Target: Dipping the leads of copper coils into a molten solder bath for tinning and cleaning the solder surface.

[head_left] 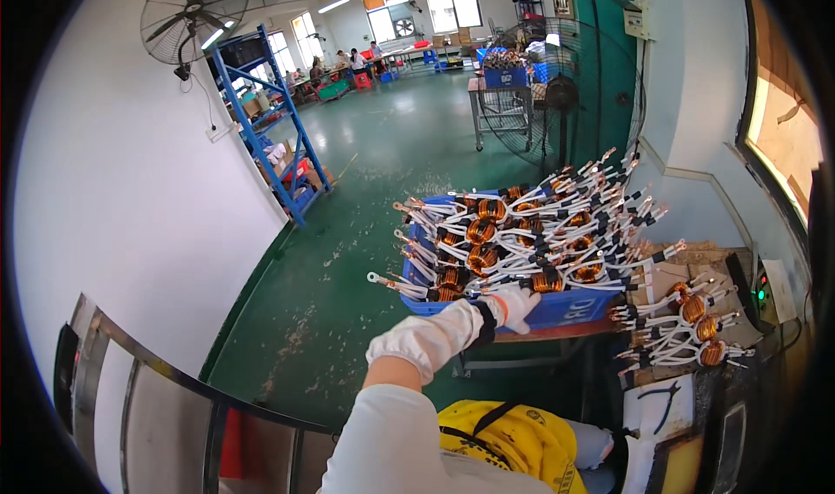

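Note:
My left hand (510, 308), in a white glove with a dark wristband, is at the near rim of a blue plastic crate (570, 309). Its fingers bend over the rim and its thumb lies against the outer wall; the fingertips are partly hidden. Heaped above the crate's sides are many copper-wound ring coils (481, 231) with white-sleeved leads and metal ring lugs. One such coil (546, 281) lies right beside my fingers. My right hand is out of view.
More coils (693, 309) lie on a bench at the right, near pliers (668, 407) and a box with green lights (764, 294). Beyond the crate stand a floor fan (561, 94) and a green cabinet (600, 68). A blue shelf rack (291, 120) lines the left wall.

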Available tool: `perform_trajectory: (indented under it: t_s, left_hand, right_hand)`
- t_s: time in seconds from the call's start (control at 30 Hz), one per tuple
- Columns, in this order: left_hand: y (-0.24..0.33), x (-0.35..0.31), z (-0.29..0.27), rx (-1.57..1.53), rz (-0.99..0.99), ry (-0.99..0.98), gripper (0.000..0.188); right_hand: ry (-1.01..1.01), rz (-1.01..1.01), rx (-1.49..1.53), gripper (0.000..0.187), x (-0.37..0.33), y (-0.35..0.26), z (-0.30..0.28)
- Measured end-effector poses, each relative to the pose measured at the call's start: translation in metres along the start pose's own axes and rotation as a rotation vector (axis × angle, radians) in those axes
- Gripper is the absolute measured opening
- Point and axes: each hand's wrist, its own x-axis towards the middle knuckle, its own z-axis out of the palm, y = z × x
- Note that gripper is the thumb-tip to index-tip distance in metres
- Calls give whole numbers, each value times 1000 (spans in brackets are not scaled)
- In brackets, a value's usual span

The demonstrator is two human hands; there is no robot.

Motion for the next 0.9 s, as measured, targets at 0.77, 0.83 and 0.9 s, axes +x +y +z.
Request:
perform_trajectory:
  t_s: [0.77, 0.83, 0.9]
  left_hand:
    - [1, 4, 49, 62, -145, 322, 30]
    - [0, 4, 50, 58, -149, 313, 30]
    - [0, 4, 49, 60, -141, 329, 31]
  right_hand:
    - [-93, -12, -5, 34, 24, -5, 34]
    - [-100, -11, -2, 34, 24, -5, 35]
    - [-105, -11, 6, 34, 25, -3, 35]
